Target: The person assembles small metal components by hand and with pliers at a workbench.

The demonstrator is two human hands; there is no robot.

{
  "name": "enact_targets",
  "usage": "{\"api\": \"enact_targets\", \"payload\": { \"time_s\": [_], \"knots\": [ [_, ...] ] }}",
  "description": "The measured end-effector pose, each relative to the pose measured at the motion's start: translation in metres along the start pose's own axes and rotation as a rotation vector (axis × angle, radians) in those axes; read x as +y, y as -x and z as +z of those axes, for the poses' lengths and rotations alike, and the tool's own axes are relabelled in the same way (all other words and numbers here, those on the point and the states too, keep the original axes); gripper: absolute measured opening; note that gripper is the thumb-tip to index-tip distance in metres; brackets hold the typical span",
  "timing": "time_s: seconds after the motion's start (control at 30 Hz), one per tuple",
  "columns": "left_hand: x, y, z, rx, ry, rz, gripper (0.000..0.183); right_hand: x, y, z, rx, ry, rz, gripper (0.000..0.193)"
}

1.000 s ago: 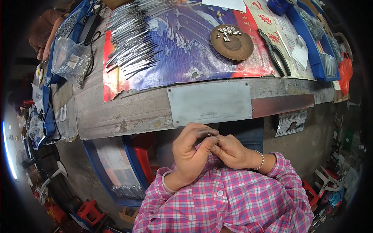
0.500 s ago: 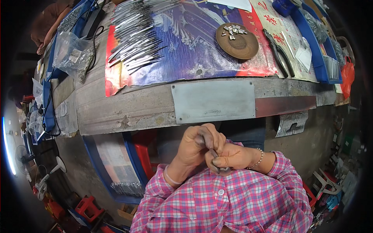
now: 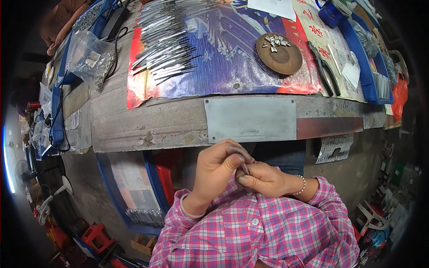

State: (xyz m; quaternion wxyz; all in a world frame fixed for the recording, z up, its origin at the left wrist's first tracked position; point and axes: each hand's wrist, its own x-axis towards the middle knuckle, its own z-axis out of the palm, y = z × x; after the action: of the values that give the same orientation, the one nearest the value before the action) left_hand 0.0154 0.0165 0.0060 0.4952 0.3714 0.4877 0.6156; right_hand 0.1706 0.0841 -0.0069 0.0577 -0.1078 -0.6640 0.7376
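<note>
In front of my chest, just below the bench edge, both hands are closed together. My left hand (image 3: 219,169) curls its fingers over the top, with its thumb against a thin, greyish, rod-like piece (image 3: 245,168). From the other side my right hand (image 3: 268,178) grips the piece's lower part, its thumb lying near that end. Most of the piece is hidden by the fingers, so its exact kind does not show. On the bench, a pile of slim silver metal rods (image 3: 165,49) lies at the left. A round brown dish (image 3: 286,64) holds several short silver metal pieces (image 3: 277,41).
Black-handled pliers (image 3: 325,69) lie right of the dish. Blue bins (image 3: 368,76) and a blue mug (image 3: 334,14) stand at the far right. A plastic bag (image 3: 89,56) sits left. A grey plate (image 3: 250,119) covers the bench edge; below hangs an open blue drawer (image 3: 152,187).
My left hand has turned over, its back now more upward and its fingers covering more of the piece. My right hand has shifted slightly up and right. The bench sits slightly lower in view.
</note>
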Motion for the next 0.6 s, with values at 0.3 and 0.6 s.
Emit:
{"api": "enact_targets", "payload": {
  "time_s": [0.3, 0.6],
  "knots": [
    [-0.024, -0.010, 0.016, -0.295, 1.093, -0.113, 0.021, -0.006, -0.004, 0.001, -0.332, -0.806, 0.024, 0.029],
    [0.014, -0.003, -0.003, -0.037, -0.379, 0.308, 0.014, -0.015, -0.005, -0.010, 0.016, 0.286, -0.060, 0.024]
  ]
}}
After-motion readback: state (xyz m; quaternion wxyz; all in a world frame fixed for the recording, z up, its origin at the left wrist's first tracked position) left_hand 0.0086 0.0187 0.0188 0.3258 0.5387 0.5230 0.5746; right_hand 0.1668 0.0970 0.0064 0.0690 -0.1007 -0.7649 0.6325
